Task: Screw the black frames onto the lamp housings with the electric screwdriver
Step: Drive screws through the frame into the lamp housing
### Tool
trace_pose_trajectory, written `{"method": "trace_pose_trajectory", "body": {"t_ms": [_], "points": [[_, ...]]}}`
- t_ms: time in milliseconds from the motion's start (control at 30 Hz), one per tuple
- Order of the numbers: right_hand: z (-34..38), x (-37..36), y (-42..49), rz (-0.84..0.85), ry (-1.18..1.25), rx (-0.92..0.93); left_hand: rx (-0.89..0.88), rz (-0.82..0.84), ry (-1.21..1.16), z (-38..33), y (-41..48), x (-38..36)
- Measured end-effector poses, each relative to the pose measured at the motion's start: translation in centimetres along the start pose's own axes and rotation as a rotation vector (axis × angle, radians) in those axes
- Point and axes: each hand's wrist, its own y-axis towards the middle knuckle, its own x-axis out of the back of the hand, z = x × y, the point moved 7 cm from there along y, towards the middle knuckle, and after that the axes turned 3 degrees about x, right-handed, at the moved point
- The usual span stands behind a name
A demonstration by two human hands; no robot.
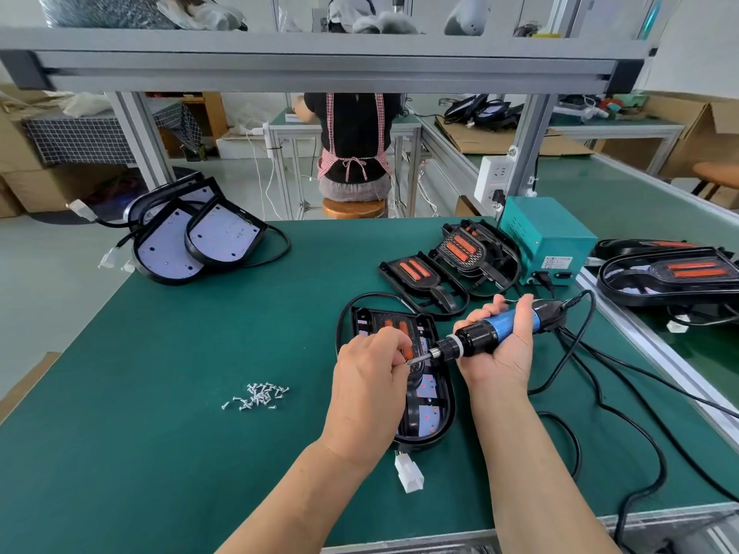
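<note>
My right hand [506,345] grips the blue and black electric screwdriver [496,331], held nearly level with its bit pointing left. My left hand [370,377] pinches something small at the bit's tip, probably a screw; the fingers hide it. Both hands hover over a lamp housing [430,409] with a black frame lying on the green mat. A pile of silver screws [260,395] lies to the left. Black frames with orange inserts [424,279] are stacked behind. Several housings with white boards [200,237] lie at the far left.
A teal power box [548,241] stands at the back right, its black cables [600,397] looping across the mat's right side. More lamp parts [672,273] sit on the neighbouring bench. A white connector [408,475] lies near the front. A person sits on a stool beyond the table.
</note>
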Motion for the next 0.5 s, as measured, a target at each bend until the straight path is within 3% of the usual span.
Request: {"method": "trace_pose_trajectory", "body": {"t_ms": [367, 500], "points": [[-0.1, 0.2, 0.2, -0.013, 0.014, -0.018, 0.020, 0.014, -0.019, 0.8, -0.1, -0.1], [-0.1, 0.2, 0.1, -0.022, 0.013, -0.028, 0.025, -0.165, -0.060, 1.4, 0.0, 1.5]]}}
